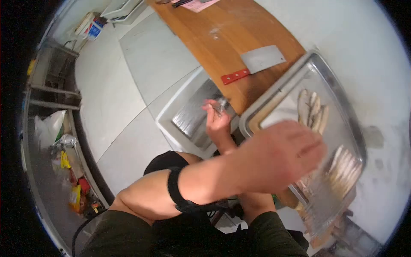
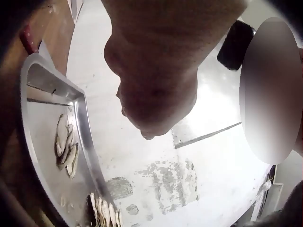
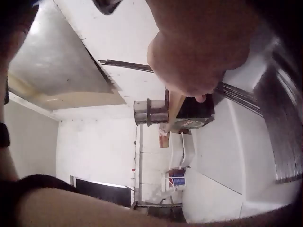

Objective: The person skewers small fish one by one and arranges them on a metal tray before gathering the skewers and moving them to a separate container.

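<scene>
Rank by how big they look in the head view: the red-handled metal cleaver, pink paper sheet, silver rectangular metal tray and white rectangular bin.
Silver rectangular metal tray, partly hidden by the left hand
White rectangular bin
Red-handled metal cleaver
Pink paper sheet, cut off at the top edge

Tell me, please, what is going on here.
A person's right hand holds a bundle of thin metal sticks at a white bin that contains more. The left hand is over a metal tray of fish-like pieces; whether it holds anything is hidden. A red-handled cleaver lies on the wooden table.
</scene>
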`<state>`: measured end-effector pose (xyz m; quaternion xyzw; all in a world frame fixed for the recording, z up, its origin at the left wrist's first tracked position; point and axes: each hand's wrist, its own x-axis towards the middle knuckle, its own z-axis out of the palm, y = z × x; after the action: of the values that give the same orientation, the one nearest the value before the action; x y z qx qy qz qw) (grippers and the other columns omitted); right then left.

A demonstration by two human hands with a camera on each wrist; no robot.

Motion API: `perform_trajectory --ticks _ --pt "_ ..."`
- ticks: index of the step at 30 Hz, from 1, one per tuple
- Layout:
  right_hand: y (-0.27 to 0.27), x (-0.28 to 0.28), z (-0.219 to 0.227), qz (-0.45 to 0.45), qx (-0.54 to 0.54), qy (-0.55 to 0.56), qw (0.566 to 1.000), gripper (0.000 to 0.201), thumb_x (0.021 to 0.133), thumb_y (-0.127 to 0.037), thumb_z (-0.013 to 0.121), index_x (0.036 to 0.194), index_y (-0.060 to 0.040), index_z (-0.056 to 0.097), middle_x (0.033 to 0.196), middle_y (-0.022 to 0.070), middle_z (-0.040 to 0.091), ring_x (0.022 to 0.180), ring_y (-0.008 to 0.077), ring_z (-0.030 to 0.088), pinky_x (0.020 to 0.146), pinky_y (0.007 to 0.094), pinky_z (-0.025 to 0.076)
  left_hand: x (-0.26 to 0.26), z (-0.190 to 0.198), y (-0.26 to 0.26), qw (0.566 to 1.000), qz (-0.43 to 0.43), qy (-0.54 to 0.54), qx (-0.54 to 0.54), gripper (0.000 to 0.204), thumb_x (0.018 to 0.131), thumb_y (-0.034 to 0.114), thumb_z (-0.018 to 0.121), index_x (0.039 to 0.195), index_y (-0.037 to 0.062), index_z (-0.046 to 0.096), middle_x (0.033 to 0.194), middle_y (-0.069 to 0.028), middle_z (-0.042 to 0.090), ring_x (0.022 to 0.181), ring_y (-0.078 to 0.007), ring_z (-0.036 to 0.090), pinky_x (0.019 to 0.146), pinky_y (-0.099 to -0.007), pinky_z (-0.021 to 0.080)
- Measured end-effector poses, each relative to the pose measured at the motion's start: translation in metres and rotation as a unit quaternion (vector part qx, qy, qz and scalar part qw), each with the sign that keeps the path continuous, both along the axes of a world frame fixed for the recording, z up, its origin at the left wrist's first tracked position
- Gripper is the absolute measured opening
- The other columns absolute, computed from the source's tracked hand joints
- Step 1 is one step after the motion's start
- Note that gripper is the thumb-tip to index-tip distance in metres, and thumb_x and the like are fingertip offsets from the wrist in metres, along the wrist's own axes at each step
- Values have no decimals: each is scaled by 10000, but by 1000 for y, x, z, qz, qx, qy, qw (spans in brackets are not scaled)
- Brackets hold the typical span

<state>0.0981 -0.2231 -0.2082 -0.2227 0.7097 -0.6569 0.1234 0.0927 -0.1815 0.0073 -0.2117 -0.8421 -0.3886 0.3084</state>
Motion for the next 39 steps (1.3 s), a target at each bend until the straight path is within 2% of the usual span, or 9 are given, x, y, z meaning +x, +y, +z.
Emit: perform_trajectory --ticks 3,6,12,19,24,27,29,35,39 --pt "32 15 18 -18 -43 -31 998 158 926 -78 485 988 12 599 868 117 662 799 205 662 727 318 508 6 17 -21 981 59 -29 181 346 836 175 640 1122 3 545 1103 -124 600 985 -255 590 849 -356 476" --pt "69 26 60 9 -34 -39 999 182 934 -121 501 1045 -23 607 897 114 677 843 202 652 776 314 496 0 33 -45 883 136 -28 448 292 907 151 582 1147 -7 536 1122 -107 600 974 -204 604 833 -330 486" --pt "148 51 137 19 -8 -39 999 175 937 -48 482 1078 9 568 950 105 661 909 173 638 824 294 482 -3 22 -74 818 161 -60 549 345 911 207 594 1175 0 514 1145 -85 561 1041 -198 556 839 -313 442" --pt "261 101 283 39 -11 132 990 186 899 0 505 1072 11 572 1009 160 646 917 253 655 821 310 507 -19 28 -38 821 107 -114 550 354 896 216 607 1154 -11 521 1041 -56 560 960 -139 536 788 -276 429" --pt "365 153 348 -105 191 393 893 192 802 9 568 992 34 578 1045 191 631 960 324 630 804 365 519 -36 32 8 817 61 -165 549 360 898 236 607 1153 -7 536 1063 -55 564 963 -142 537 802 -280 428" --pt "442 157 344 -175 413 487 750 251 773 -35 564 1015 32 572 1081 195 623 985 329 620 816 392 518 -44 32 37 846 50 -178 501 363 900 252 607 1146 -8 550 1065 -56 571 953 -140 545 805 -279 434" --pt "499 142 331 -160 480 492 708 328 737 -64 568 1053 19 571 1099 182 614 976 333 611 828 406 511 -55 26 40 861 44 -196 467 366 900 252 608 1148 -10 552 1058 -57 576 945 -137 548 803 -277 437" --pt "634 98 242 -51 632 412 654 294 743 -101 531 1014 4 573 1115 160 594 980 323 593 840 377 497 -78 14 44 892 44 -220 392 374 902 251 610 1166 -9 552 1062 -38 583 921 -101 542 771 -238 420" --pt "661 66 183 42 636 344 690 237 747 -138 533 947 -18 577 1070 148 603 1001 309 588 874 364 479 -76 16 62 915 74 -252 307 347 908 252 602 1155 10 560 1055 -20 578 919 -86 533 772 -229 408"
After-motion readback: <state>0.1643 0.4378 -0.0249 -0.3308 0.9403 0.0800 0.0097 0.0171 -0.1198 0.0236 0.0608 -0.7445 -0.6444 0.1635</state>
